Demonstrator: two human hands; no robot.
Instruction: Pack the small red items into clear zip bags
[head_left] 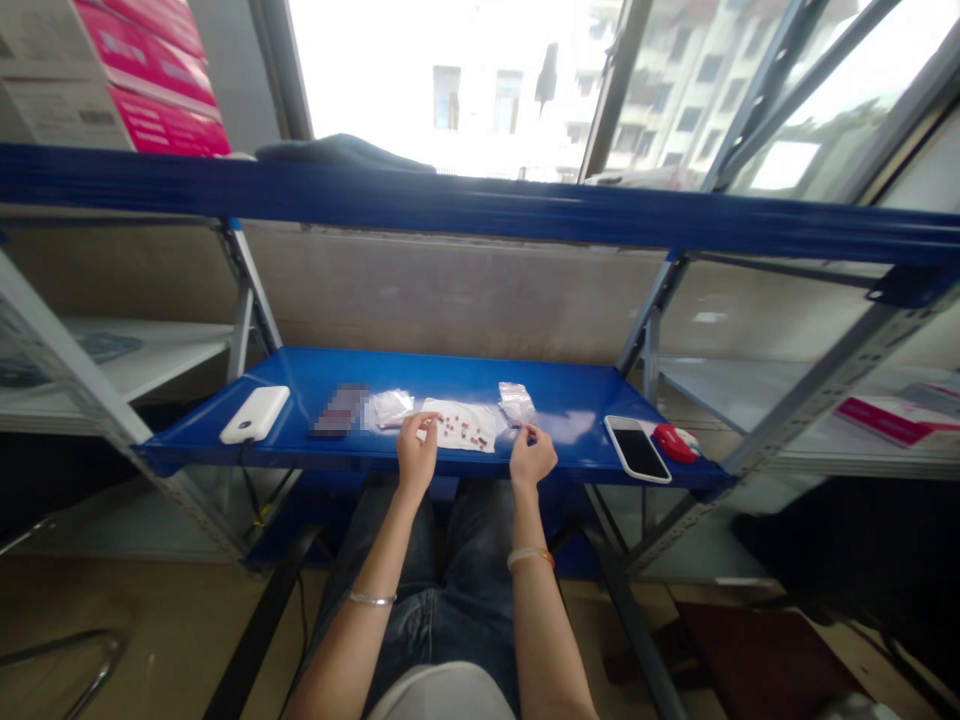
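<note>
- Small reddish-brown pieces (480, 441): on white rectangular sheet (480, 412), atop glossy blue counter (577, 400).
- Left hand (417, 452), right hand (532, 458): pinched narrow at sheet's ends; contents unclear.
- Pink-and-white boxes (161, 60), bright window (450, 90): beyond sheet; box print illegible.

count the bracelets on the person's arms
2. A silver bracelet is on the left forearm; a pale-and-orange bracelet is on the right forearm. Both forearms are bare, so none seems hidden there.

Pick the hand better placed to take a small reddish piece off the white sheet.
Probably the left hand: its fingertips reach the sheet's left end, near several pieces. The right hand is past the right end, by a translucent plastic bag.
</note>
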